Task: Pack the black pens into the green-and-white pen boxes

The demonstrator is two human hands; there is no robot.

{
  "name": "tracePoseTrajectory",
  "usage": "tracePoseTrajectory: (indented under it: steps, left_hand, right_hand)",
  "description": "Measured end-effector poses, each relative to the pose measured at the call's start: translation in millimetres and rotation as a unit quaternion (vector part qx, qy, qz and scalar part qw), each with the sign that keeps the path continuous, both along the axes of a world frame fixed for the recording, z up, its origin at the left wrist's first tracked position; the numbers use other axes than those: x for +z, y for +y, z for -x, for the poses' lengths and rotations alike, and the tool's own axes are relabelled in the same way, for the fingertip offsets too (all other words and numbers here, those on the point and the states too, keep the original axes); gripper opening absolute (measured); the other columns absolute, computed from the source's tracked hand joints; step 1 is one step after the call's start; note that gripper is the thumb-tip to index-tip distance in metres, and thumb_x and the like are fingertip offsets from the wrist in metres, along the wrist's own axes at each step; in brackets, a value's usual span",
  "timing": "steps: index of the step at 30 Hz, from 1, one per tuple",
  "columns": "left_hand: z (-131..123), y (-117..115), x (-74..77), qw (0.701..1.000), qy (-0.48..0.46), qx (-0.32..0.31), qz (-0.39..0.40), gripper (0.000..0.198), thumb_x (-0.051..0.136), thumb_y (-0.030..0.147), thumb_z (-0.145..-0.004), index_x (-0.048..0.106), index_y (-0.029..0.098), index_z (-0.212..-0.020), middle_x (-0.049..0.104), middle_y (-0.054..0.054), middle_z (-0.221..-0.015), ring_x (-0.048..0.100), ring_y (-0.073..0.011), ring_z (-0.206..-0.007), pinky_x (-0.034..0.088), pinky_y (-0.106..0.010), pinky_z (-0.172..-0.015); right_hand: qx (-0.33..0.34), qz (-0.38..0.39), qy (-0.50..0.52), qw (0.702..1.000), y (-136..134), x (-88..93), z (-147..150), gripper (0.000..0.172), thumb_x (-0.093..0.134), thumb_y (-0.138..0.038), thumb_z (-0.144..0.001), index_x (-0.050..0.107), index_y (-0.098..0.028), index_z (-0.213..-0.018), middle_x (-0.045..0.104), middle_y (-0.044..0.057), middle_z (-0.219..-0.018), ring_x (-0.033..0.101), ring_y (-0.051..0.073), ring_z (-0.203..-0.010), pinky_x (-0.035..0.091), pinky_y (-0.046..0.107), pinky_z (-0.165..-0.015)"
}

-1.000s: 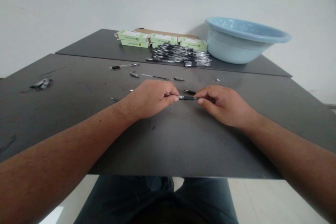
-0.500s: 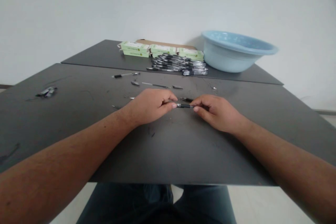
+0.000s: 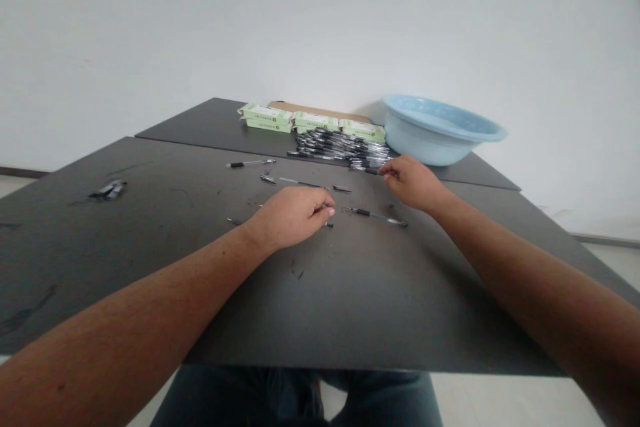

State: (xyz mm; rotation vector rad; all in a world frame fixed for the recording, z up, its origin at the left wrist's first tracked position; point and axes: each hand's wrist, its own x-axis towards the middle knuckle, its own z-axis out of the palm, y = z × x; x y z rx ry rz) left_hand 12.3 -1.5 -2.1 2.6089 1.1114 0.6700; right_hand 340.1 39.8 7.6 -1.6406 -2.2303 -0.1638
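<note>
My right hand (image 3: pixel 411 183) pinches the end of a pen (image 3: pixel 368 171) with a dark grip, at the front right edge of a pile of pens (image 3: pixel 340 143). My left hand (image 3: pixel 299 217) rests low over the middle of the table, its fingers loosely curled and the thumb apart from them. A dark pen tip or end (image 3: pixel 329 224) shows just under that thumb; the hand covers whatever it belongs to. Between the hands lies an uncapped pen (image 3: pixel 380 217) with a black grip. Beyond my left hand are a thin refill (image 3: pixel 303 182) and two pen caps (image 3: pixel 268 179).
Green-and-white boxes (image 3: pixel 267 117) are stacked at the back beside a light blue basin (image 3: pixel 440 140). Another pen (image 3: pixel 251 163) lies left of the pile. A crumpled dark and silvery item (image 3: pixel 110 190) sits on the left of the grey table (image 3: pixel 350 307).
My right hand has moved away and to the right with a pen, from beside my left hand to the pile's edge. My left hand has stayed nearly in place, without the pen.
</note>
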Motion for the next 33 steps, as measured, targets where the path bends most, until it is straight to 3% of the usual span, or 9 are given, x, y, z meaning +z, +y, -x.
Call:
tracePoseTrajectory:
  steps: [5,10,17,24,30,33]
  left_hand:
    - [0.9,0.3,0.3,1.0,0.01,-0.009,-0.011,0.025,0.06,0.032,-0.103,0.082,0.02,-0.108,0.084,-0.005,-0.094,0.075,-0.0204,-0.081,0.049,-0.03,-0.07]
    - [1.2,1.7,-0.4,1.0,0.023,-0.008,-0.012,0.025,0.059,0.031,-0.103,0.081,0.02,-0.107,0.084,-0.006,-0.097,0.076,-0.022,-0.087,0.051,-0.031,-0.073]
    - [1.6,1.1,-2.5,0.999,0.039,-0.023,-0.013,0.024,0.059,0.032,-0.105,0.08,0.021,-0.107,0.083,-0.007,-0.099,0.077,-0.0247,-0.092,0.054,-0.035,-0.078]
    - [0.7,1.9,-3.3,0.998,0.056,-0.03,-0.017,0.026,0.056,0.034,-0.106,0.078,0.021,-0.108,0.083,-0.008,-0.103,0.078,-0.0292,-0.1,0.055,-0.039,-0.08]
    - [3.5,4.7,2.2,0.998,0.052,-0.022,-0.042,0.028,0.054,0.034,-0.107,0.078,0.021,-0.108,0.082,-0.008,-0.103,0.078,-0.0278,-0.099,0.055,-0.038,-0.081]
    - [22.4,21.8,7.8,0.996,0.041,0.044,-0.073,0.03,0.052,0.036,-0.107,0.078,0.02,-0.107,0.081,-0.009,-0.099,0.076,-0.0279,-0.097,0.055,-0.039,-0.083]
  right_hand:
    - [-0.054,0.007,-0.035,0.998,72.4,8.9,15.7,0.04,0.055,-0.022,-0.099,0.083,-0.015,-0.127,0.079,0.017,-0.125,0.07,0.03,-0.12,0.053,0.041,-0.11]
    - [-0.072,0.007,-0.049,0.996,134.3,3.0,47.4,0.043,0.052,-0.02,-0.101,0.083,-0.017,-0.13,0.078,0.018,-0.134,0.068,0.03,-0.125,0.048,0.04,-0.116]
    - [-0.089,0.007,-0.062,0.994,177.2,-9.3,85.8,0.042,0.054,-0.024,-0.101,0.082,-0.018,-0.131,0.074,0.02,-0.138,0.062,0.034,-0.127,0.046,0.048,-0.116]
    - [-0.067,-0.014,-0.077,0.995,164.3,1.9,99.4,0.045,0.055,-0.03,-0.101,0.079,-0.019,-0.138,0.073,0.021,-0.14,0.059,0.038,-0.133,0.043,0.052,-0.118]
    - [0.053,-0.017,-0.064,0.996,104.8,17.5,124.5,0.038,0.057,-0.028,-0.1,0.082,-0.02,-0.128,0.081,0.014,-0.125,0.07,0.034,-0.119,0.052,0.047,-0.111]
    - [0.089,-0.002,-0.059,0.994,71.9,18.6,133.9,0.035,0.058,-0.027,-0.099,0.084,-0.022,-0.122,0.083,0.012,-0.122,0.074,0.033,-0.114,0.055,0.046,-0.105]
